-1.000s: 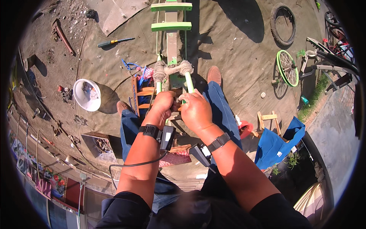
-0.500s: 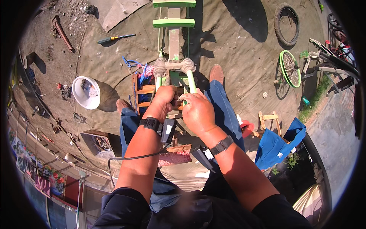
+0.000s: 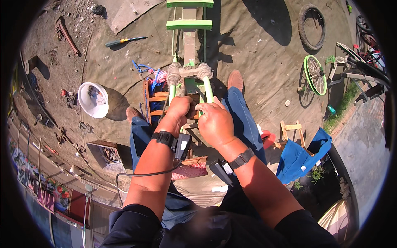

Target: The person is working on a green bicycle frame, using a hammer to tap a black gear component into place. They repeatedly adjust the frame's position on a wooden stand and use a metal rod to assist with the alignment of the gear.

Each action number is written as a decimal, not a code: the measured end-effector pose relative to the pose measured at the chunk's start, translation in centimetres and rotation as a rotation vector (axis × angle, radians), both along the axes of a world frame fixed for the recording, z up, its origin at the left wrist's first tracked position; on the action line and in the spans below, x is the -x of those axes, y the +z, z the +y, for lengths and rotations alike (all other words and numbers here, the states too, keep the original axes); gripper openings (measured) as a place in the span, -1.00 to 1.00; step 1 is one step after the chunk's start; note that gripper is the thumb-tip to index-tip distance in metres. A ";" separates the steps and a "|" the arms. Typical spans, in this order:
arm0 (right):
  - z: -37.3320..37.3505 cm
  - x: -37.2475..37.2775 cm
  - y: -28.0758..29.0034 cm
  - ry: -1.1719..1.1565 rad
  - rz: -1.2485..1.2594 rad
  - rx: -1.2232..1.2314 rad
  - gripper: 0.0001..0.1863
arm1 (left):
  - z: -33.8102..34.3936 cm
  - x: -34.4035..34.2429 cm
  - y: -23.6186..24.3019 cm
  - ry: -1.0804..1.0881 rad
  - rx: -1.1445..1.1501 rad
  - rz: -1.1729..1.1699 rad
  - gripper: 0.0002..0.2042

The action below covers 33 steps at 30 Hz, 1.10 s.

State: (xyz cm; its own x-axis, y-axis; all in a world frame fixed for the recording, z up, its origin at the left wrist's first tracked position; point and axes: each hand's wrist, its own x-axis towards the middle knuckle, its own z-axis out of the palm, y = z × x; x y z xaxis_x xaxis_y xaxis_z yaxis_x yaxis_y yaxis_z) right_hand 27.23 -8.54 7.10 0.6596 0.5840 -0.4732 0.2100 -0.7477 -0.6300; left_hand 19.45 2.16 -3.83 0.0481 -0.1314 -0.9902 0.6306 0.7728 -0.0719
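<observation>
Both hands are sitting slightly nearer to the person than a second ago, and the whole green frame is lying a little lower in the view, so the head is probably tilting. The left hand [image 3: 178,110] is closing as a fist around the left bar of the pale green metal frame with two grey rubber grips [image 3: 189,72], just below the left grip. The right hand [image 3: 215,123] is closing in the same way on the right green bar, with the fingers wrapped fully around it. It seems the two hands are holding the frame from both sides to keep it steady between the knees.

The frame is standing in the middle of the scene, running away from the person toward the far side, where two green cross plates [image 3: 189,25] are lying flat on it. The person is sitting with blue trousers, and the brown shoes are resting on the dusty tarpaulin floor [image 3: 256,53] at both sides of the frame.

To the left, a white plastic bucket [image 3: 93,99] is standing on the ground, well apart from the hands. Far left, a screwdriver with blue and yellow handle [image 3: 124,41] is lying. On the right, a small wheel with green rim [image 3: 315,74] is leaning, and a black tyre [image 3: 312,27] is lying farther away. A blue cloth [image 3: 302,155] is hanging near right.
</observation>
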 end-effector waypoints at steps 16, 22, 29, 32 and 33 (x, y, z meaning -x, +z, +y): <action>0.3 0.4 0.0 -0.031 -0.060 0.031 -0.76 | 0.7 2.6 6.4 -0.207 0.034 -0.166 -0.77; 0.5 0.6 0.1 -0.081 -0.009 0.087 -0.77 | 2.7 6.3 14.0 -0.188 -0.030 -0.176 -0.75; -0.7 -1.0 4.2 -0.081 0.196 0.090 -0.67 | 5.2 10.6 20.4 -0.277 -0.175 -0.159 -0.76; -3.2 -0.3 6.8 -0.209 0.176 0.027 -0.60 | 5.1 10.5 24.0 -0.373 -0.307 -0.146 -0.77; -4.1 0.2 7.2 -0.250 0.122 0.002 -0.58 | 5.1 11.3 24.2 -0.401 -0.316 -0.178 -0.77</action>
